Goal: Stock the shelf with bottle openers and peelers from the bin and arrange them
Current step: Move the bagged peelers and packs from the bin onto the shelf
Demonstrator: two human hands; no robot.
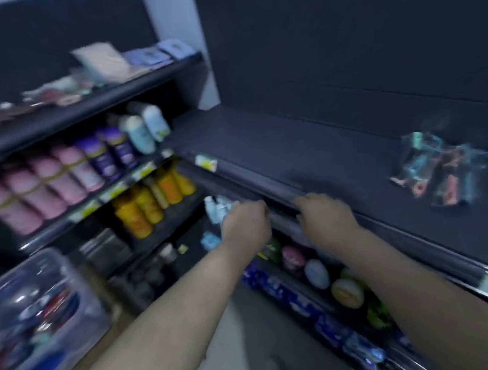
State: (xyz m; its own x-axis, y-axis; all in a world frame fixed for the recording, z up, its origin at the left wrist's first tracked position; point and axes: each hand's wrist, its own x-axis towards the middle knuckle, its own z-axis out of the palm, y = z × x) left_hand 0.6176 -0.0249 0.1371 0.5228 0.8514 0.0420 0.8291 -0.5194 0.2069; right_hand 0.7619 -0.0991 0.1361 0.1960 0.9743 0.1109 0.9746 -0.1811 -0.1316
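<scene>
Two hands, left (245,224), right (326,218), at shelf (308,148) edge, packets (437,170) (blurred) lengthwise front-to-back

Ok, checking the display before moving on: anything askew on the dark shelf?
Yes: the clear packet lies alone at the right of the shelf, looking slanted to its front edge. Blur hides finer detail.

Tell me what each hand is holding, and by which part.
No stock item. The left hand and right hand both sit on the shelf's front rail; blur hides whether their fingers grip it.
</scene>
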